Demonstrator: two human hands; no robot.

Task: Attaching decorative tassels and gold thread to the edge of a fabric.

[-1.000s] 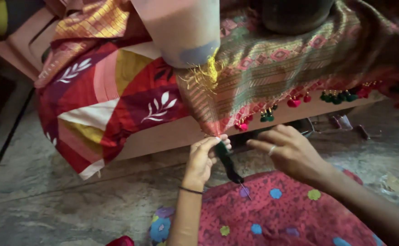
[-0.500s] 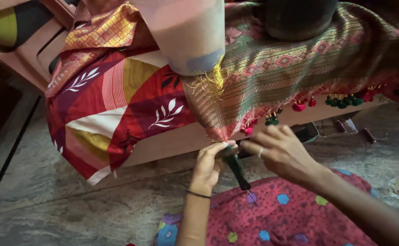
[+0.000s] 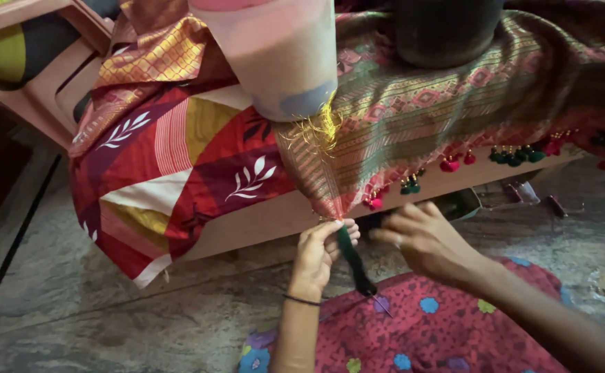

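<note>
change: both hands sit higher, closer to the cloth edge than before.
left hand [image 3: 320,252]: pinches the dark green tassel [image 3: 353,262] top at the woven cloth [image 3: 413,117] corner.
tassel axis: hangs down-right, below this grip.
right hand [image 3: 423,238]: just right, fingers closed on thread, nearer.

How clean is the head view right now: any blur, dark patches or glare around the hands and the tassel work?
Head view: the left hand and right hand are slightly soft, so the dark green tassel between them lacks thread detail; the big pale cone up close is out of focus; the upper right, around the dark round object, lies in shadow; no strong glare on the stone floor.
</note>
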